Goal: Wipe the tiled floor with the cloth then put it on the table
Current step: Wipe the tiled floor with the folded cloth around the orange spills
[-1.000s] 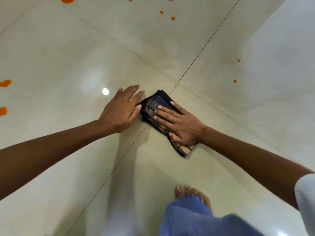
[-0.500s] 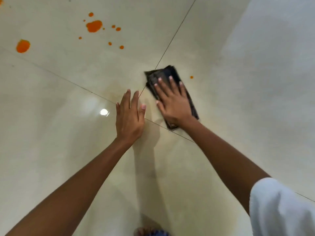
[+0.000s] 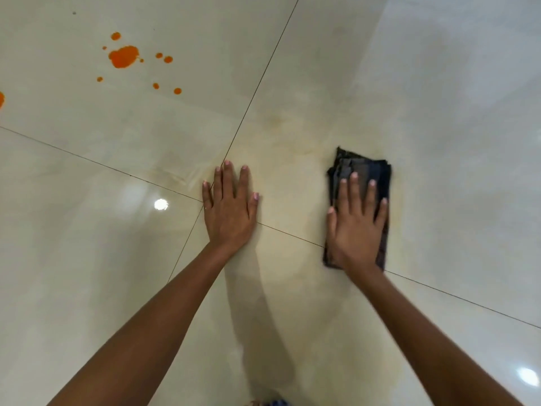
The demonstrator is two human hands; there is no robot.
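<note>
A dark folded cloth lies flat on the glossy cream tiled floor, right of centre. My right hand presses down on it with fingers spread, covering its lower half. My left hand rests flat and empty on the floor, palm down, where the tile joints cross, well apart from the cloth. Orange spill drops spot the tile at the upper left. A faint yellowish smear shows on the tile between the hands and beyond.
Another orange spot sits at the left edge. Thin dark grout lines cross the floor. Ceiling lights reflect on the tiles. A bit of blue clothing and a foot show at the bottom edge. No table is in view.
My right hand has slid the cloth to the right, away from my left hand. The view has shifted, so the orange spill now sits further to the upper left.
</note>
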